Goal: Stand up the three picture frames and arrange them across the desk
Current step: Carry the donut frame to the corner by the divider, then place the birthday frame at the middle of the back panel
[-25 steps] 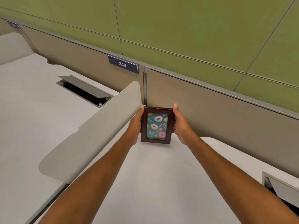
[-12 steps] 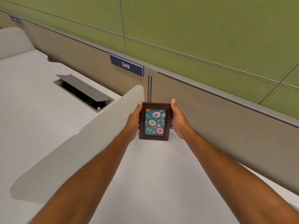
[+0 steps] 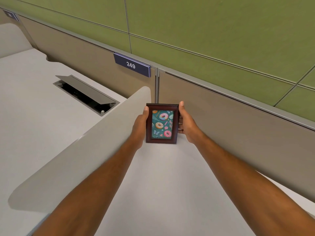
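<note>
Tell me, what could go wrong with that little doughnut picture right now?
The picture frame stands upright in the desk's back corner, held at both sides by the left hand and right hand. Its rear prop is hidden, so it might tip over once the grip loosens. Squeezed between the curved divider and back panel, it could also knock against them.

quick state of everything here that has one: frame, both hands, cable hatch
frame: upright, picture facing the camera, bottom edge at the desk, gripped on both sides
left hand: closed on the frame's left edge
right hand: closed on the frame's right edge
cable hatch: lid propped open
</note>
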